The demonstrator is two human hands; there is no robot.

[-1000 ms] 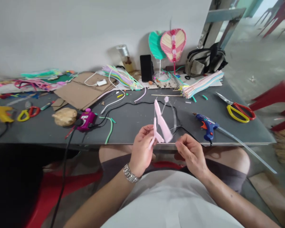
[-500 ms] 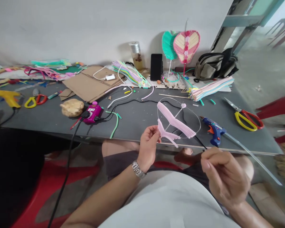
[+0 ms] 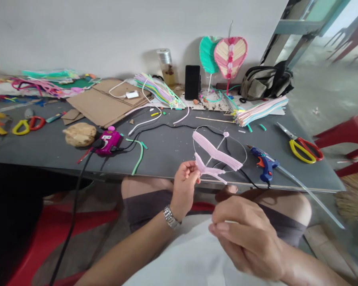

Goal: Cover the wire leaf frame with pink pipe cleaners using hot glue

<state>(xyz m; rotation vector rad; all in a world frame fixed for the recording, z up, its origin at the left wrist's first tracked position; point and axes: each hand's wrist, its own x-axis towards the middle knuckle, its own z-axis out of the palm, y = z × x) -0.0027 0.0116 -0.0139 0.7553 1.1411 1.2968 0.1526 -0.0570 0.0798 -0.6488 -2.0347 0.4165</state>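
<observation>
My left hand [image 3: 187, 178], with a metal watch at the wrist, pinches the lower end of a wire fan frame [image 3: 246, 147] over the table's front edge. Bands of pink pipe cleaners [image 3: 216, 153] cross the ring in V shapes, and a small pink knob [image 3: 226, 134] sits at the top of its central stem. My right hand [image 3: 244, 238] is close to the camera, in front of my white shirt and apart from the frame. Its thumb and fingers are pressed together; whatever they hold, if anything, cannot be made out.
A blue glue gun [image 3: 264, 163] with a long glue stick and red-yellow scissors [image 3: 301, 147] lie to the right. Pipe cleaner bundles [image 3: 261, 111], a phone [image 3: 192, 82], finished fans [image 3: 231, 57] and a bag [image 3: 267, 82] stand behind. A purple power socket [image 3: 109, 142] with cables lies left.
My right hand has swung left and inward, from the right side to in front of my body. My left hand keeps hold of the fan frame. The view has turned slightly right.
</observation>
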